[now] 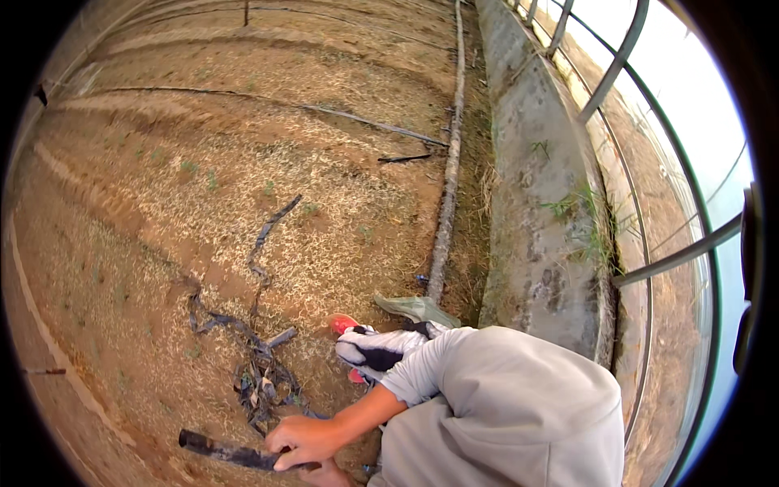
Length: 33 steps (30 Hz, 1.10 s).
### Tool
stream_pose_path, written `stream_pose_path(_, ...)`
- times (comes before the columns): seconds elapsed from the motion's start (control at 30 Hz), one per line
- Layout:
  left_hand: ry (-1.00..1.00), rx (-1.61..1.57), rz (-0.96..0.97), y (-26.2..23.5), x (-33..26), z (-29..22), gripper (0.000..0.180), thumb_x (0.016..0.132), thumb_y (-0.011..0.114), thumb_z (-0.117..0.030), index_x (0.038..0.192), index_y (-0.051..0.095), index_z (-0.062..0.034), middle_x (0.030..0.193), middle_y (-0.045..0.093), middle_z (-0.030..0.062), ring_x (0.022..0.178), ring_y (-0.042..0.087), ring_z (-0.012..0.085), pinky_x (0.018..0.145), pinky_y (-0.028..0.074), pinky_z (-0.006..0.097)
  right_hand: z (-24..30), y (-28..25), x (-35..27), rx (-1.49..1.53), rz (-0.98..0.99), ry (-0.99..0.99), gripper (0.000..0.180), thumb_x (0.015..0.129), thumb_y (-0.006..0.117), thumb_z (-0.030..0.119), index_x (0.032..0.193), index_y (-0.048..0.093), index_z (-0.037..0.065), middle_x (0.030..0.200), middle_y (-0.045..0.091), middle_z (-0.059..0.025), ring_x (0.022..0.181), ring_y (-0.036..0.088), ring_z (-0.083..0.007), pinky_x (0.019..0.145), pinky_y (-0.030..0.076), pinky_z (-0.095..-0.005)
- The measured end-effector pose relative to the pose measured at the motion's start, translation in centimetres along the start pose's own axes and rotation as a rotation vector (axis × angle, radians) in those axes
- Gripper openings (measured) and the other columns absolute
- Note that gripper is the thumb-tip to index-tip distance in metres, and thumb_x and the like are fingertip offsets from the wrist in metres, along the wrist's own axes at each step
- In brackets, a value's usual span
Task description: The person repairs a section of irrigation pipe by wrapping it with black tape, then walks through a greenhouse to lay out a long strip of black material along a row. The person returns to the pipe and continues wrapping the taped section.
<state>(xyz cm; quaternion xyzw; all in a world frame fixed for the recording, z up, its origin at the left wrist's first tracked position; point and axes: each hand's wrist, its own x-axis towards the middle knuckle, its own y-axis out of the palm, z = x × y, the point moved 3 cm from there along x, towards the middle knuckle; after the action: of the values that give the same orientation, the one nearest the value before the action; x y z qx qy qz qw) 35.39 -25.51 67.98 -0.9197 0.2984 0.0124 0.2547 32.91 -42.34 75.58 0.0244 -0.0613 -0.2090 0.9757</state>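
Observation:
A dark, hollow black tube [227,452] lies low across the soil at the bottom, its open end pointing left. My right hand [307,438] is closed over its near end, thumb along the lower side. Just below, partly cut off by the picture's edge, my left hand [329,474] is against the same end and appears closed on it; most of its fingers are hidden. Beyond the tube is a tangle of black flat strips [264,377] mixed with dry leaves. A loose strip [261,243] trails away from that tangle.
My bent legs in grey trousers [503,398] fill the lower right, with a red shoe [343,322] beside them. A long pale pipe [451,178] runs along a low concrete wall [531,195]. Curved metal frame bars [621,61] rise behind it. Dry plant litter covers the soil.

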Motion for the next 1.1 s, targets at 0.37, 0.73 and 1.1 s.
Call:
stream_pose_path(0.37, 0.12, 0.32, -0.144, 5.1, 6.0, -12.3, 0.033, 0.081, 0.069, -0.036, 0.077, 0.065, -0.0036, 0.067, 0.062, 0.0128, 0.064, 0.06, 0.03, 0.061, 0.049, 0.043, 7.3, -17.4, 2.3, 0.391, -0.422, -0.027, 0.021, 0.087, 0.064, 0.015, 0.082, 0.06, -0.005, 0.077, 0.055, -0.0013, 0.075, 0.049, -0.0064, 0.066, 0.041, -0.0272)
stream_pose_path(0.73, 0.114, 0.636, -0.184, 1.4, 12.0, -6.8, 0.035, 0.066, 0.072, -0.005, 0.099, 0.067, -0.0137, 0.069, 0.058, 0.0033, 0.067, 0.056, 0.0242, 0.067, 0.045, 0.038, 12.2, -37.5, 0.8, 0.228, -1.175, -0.229, 0.007, 0.092, 0.057, 0.009, 0.096, 0.06, 0.005, 0.085, 0.064, -0.0029, 0.065, 0.057, -0.0074, 0.056, 0.046, -0.0225)
stream_pose_path(1.1, -0.108, 0.579, -0.426, -1.0, 20.9, -4.1, 0.031, 0.067, 0.073, -0.005, 0.096, 0.066, -0.0129, 0.068, 0.058, 0.0041, 0.067, 0.057, 0.025, 0.066, 0.045, 0.038, 9.5, -40.2, 17.1, 0.132, -1.058, -0.285, 0.011, 0.094, 0.055, 0.011, 0.099, 0.062, 0.005, 0.079, 0.063, 0.0004, 0.06, 0.054, -0.0032, 0.05, 0.04, -0.0189)
